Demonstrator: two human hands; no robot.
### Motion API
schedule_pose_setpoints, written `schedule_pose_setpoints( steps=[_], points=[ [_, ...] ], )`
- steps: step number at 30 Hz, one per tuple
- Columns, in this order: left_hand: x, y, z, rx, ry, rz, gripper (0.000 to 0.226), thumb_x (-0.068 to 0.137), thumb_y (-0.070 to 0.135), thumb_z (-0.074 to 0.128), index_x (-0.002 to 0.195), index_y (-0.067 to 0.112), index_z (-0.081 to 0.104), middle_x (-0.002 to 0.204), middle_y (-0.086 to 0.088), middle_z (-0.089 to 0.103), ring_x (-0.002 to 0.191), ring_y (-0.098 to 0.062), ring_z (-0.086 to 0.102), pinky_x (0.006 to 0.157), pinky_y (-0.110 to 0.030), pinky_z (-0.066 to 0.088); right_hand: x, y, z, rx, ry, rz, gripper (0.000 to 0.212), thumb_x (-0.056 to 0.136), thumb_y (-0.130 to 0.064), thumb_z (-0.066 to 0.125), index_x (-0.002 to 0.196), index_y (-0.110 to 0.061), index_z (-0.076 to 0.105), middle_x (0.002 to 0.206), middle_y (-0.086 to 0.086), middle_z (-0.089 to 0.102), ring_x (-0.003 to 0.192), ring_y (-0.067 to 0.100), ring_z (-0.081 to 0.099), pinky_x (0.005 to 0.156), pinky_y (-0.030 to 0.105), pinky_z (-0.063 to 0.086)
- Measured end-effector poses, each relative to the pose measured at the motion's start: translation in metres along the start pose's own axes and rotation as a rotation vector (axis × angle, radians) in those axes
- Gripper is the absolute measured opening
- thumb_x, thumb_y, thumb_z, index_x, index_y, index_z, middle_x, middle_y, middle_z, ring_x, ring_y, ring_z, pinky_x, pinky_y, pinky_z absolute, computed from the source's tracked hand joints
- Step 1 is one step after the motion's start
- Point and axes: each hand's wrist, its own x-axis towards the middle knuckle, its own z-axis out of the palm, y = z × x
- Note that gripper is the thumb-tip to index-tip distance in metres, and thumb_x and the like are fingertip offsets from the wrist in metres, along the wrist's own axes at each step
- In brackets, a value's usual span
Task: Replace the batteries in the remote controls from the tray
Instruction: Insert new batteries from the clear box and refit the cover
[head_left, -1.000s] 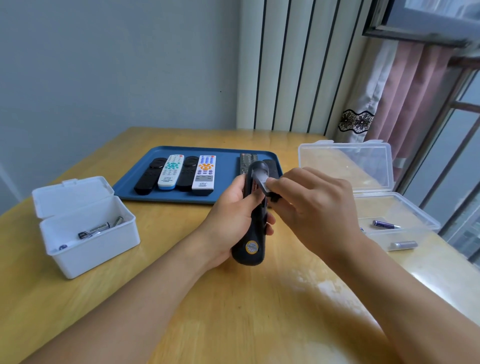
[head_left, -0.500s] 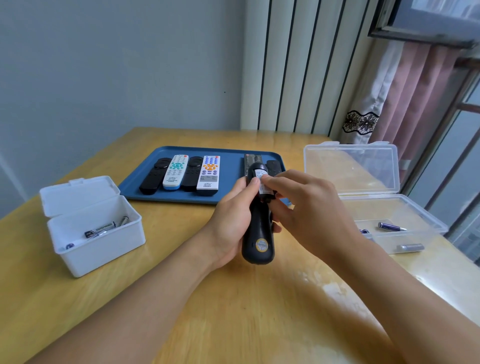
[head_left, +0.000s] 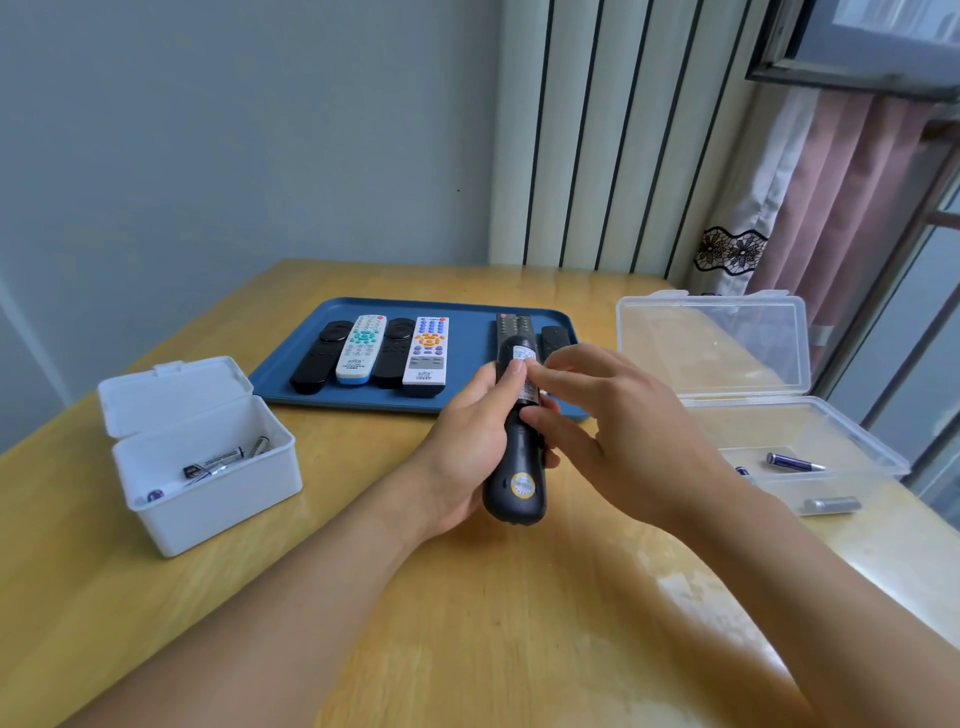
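Note:
My left hand (head_left: 460, 457) grips a black remote (head_left: 514, 483) from the left and holds it back side up above the table. The fingers of my right hand (head_left: 628, 431) lie fairly straight on the remote's back, index tip and thumb pressing the battery cover near its white label. Behind it, a blue tray (head_left: 470, 332) carries several more remotes: black (head_left: 319, 358), white with teal buttons (head_left: 361, 351), black (head_left: 395, 351), white with orange buttons (head_left: 427, 356), and two dark ones partly hidden by my hands.
An open white box (head_left: 208, 499) at the left holds several batteries. At the right, an open clear box (head_left: 831, 431) holds a purple battery (head_left: 792, 461) and a grey one (head_left: 831, 504). The wooden table ends at the wall and a curtain.
My right hand brought the small cover it held down onto the remote's back, and its fingers have straightened out over it. The left hand keeps its hold on the remote.

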Motion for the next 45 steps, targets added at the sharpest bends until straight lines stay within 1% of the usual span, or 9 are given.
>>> schedule_pose_setpoints(
  steps=[7,11,15,18,22,24,28,35,45],
  points=[
    [0.002,0.004,-0.008,0.015,-0.092,0.021,0.031,0.103,0.019,0.050,0.132,0.008,0.054,0.103,-0.009,0.065,0.083,-0.022,0.060,0.065,-0.030,0.053,0.000,-0.001,-0.002,0.108,-0.020,0.007,0.048,0.101,-0.053,0.041,0.140,-0.030,0.053,0.112,-0.015,0.056,0.107,0.009,0.055,0.087,0.037,0.051],
    [0.002,0.015,-0.014,0.150,-0.208,0.057,0.045,0.096,0.013,0.059,0.139,0.027,0.055,0.110,-0.003,0.071,0.091,-0.022,0.065,0.080,-0.036,0.055,0.008,-0.005,-0.007,0.372,0.221,0.165,0.041,0.097,-0.034,0.061,0.136,-0.024,0.052,0.112,-0.011,0.062,0.085,0.009,0.063,0.072,0.025,0.053],
    [-0.001,0.020,-0.021,0.156,-0.343,0.006,0.054,0.091,0.005,0.063,0.140,0.027,0.056,0.120,-0.015,0.070,0.104,-0.029,0.069,0.094,-0.043,0.054,0.011,-0.009,-0.022,0.660,0.112,0.198,0.023,0.097,-0.014,0.063,0.120,-0.013,0.064,0.088,-0.006,0.066,0.062,0.004,0.058,0.055,0.012,0.045],
    [-0.002,0.021,-0.015,0.190,-0.193,0.123,0.058,0.081,0.011,0.074,0.135,0.025,0.058,0.116,-0.010,0.073,0.107,-0.025,0.070,0.093,-0.034,0.054,0.010,-0.013,-0.031,0.677,0.185,0.148,0.013,0.093,-0.006,0.068,0.106,-0.009,0.070,0.074,-0.006,0.067,0.055,0.005,0.059,0.055,0.015,0.045],
    [0.010,0.012,-0.023,0.362,0.385,0.368,0.062,0.074,0.038,0.086,0.126,0.034,0.052,0.119,0.008,0.063,0.111,-0.008,0.062,0.093,-0.029,0.052,0.026,-0.036,-0.020,0.517,0.428,0.178,0.015,0.084,-0.009,0.079,0.093,-0.014,0.068,0.077,-0.012,0.071,0.064,0.010,0.070,0.058,0.023,0.055],
    [0.017,0.007,-0.035,0.415,0.521,0.358,0.047,0.085,0.033,0.077,0.126,0.029,0.053,0.119,0.007,0.061,0.109,-0.010,0.061,0.096,-0.035,0.051,0.045,-0.042,-0.002,0.309,0.430,0.162,0.016,0.080,-0.011,0.080,0.089,-0.011,0.066,0.080,-0.007,0.070,0.067,0.012,0.068,0.060,0.025,0.053],
    [0.024,-0.004,-0.051,0.617,0.520,0.209,0.043,0.090,0.025,0.071,0.130,0.022,0.056,0.126,0.003,0.059,0.106,-0.014,0.060,0.094,-0.031,0.050,0.079,-0.027,0.042,0.133,0.237,0.224,0.010,0.078,-0.008,0.074,0.085,-0.006,0.068,0.084,0.003,0.063,0.074,0.024,0.058,0.063,0.032,0.041],
    [0.029,-0.004,-0.052,0.662,0.561,0.119,0.037,0.087,0.028,0.070,0.122,0.021,0.059,0.123,0.002,0.052,0.099,-0.015,0.058,0.083,-0.026,0.046,0.090,-0.007,0.082,-0.095,-0.014,0.276,0.017,0.079,-0.008,0.071,0.096,-0.008,0.072,0.102,0.006,0.068,0.092,0.030,0.062,0.077,0.041,0.052],
    [0.031,-0.004,-0.060,0.722,0.602,0.073,0.047,0.089,0.031,0.067,0.133,0.020,0.054,0.131,0.000,0.050,0.098,-0.016,0.053,0.079,-0.022,0.037,0.091,0.001,0.096,-0.101,-0.061,0.234,0.013,0.088,-0.024,0.065,0.085,-0.018,0.076,0.088,-0.003,0.073,0.081,0.016,0.063,0.072,0.040,0.056]
  ],
)
